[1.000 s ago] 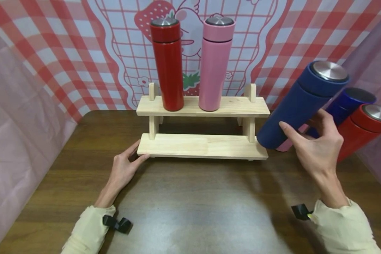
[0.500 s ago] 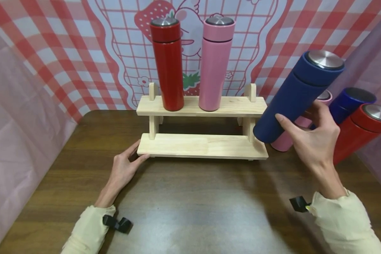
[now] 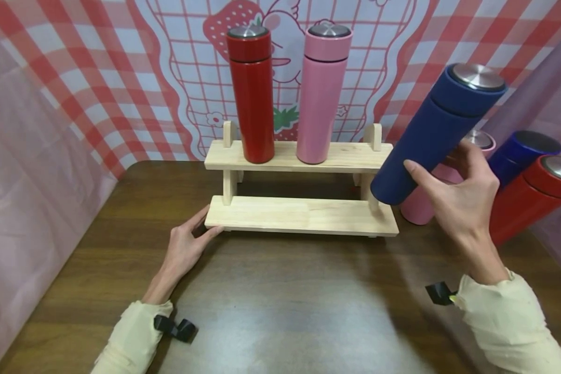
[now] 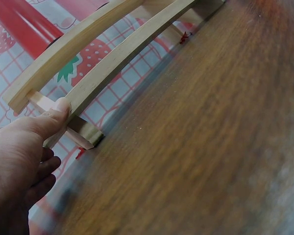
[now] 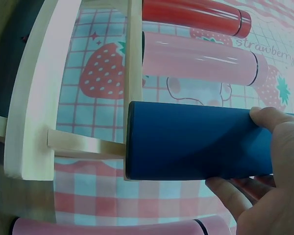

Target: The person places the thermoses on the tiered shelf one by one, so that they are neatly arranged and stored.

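My right hand (image 3: 463, 202) grips a dark blue flask (image 3: 437, 132) with a steel cap, tilted, its base in the air beside the right end of the two-tier wooden shelf (image 3: 301, 215). In the right wrist view the blue flask (image 5: 196, 147) lies across the frame with my thumb and fingers round it. A red flask (image 3: 251, 93) and a pink flask (image 3: 322, 93) stand upright on the upper tier. My left hand (image 3: 187, 246) rests on the table, its thumb and fingers touching the lower tier's left corner; the left wrist view shows the thumb (image 4: 59, 110) against the board edge.
Leaning at the right, behind my right hand, are a pink flask (image 3: 423, 200), a blue flask (image 3: 519, 153) and a red flask (image 3: 528, 197). The brown wooden table (image 3: 285, 301) spreads in front. A red checked strawberry backdrop (image 3: 121, 78) closes the back and sides.
My right hand has lifted the blue flask up and a little leftward, toward the shelf's right end, uncovering the pink flask behind. The left hand has stayed at the shelf's corner.
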`<control>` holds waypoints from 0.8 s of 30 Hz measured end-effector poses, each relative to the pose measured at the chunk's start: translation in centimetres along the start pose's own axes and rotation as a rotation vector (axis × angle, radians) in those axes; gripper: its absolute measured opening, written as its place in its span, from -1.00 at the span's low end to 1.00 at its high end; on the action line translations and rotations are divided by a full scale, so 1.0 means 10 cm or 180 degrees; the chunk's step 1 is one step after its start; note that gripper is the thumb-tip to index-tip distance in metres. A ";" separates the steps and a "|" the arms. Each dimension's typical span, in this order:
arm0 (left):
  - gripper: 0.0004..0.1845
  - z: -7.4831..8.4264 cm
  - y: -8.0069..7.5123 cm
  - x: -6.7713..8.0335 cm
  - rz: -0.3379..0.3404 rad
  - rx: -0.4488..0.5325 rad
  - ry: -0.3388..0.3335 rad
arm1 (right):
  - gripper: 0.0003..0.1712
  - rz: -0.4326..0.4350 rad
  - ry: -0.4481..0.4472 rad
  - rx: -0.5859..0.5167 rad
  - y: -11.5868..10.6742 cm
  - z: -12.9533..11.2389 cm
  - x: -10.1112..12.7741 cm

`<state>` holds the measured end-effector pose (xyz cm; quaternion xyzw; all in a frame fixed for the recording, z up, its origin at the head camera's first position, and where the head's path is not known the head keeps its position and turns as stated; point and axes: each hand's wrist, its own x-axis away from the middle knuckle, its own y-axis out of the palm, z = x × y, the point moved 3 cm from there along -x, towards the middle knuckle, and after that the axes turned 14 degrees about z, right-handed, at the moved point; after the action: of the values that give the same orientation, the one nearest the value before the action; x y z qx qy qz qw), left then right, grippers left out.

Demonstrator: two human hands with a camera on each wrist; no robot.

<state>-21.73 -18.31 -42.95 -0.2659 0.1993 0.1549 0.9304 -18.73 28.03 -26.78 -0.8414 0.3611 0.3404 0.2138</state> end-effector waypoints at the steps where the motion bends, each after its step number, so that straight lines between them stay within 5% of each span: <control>1: -0.30 0.00 0.00 0.00 -0.0001 0.0000 0.0000 | -0.28 -0.0009 -0.0013 0.0006 0.00 0.00 -0.01; 24: -0.30 0.00 0.01 0.00 -0.0008 -0.0006 -0.0001 | -0.29 -0.0049 -0.0039 -0.0036 0.10 -0.09 -0.14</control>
<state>-21.79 -18.29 -42.99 -0.2669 0.1986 0.1540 0.9304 -19.85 27.49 -25.26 -0.8433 0.3513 0.3460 0.2139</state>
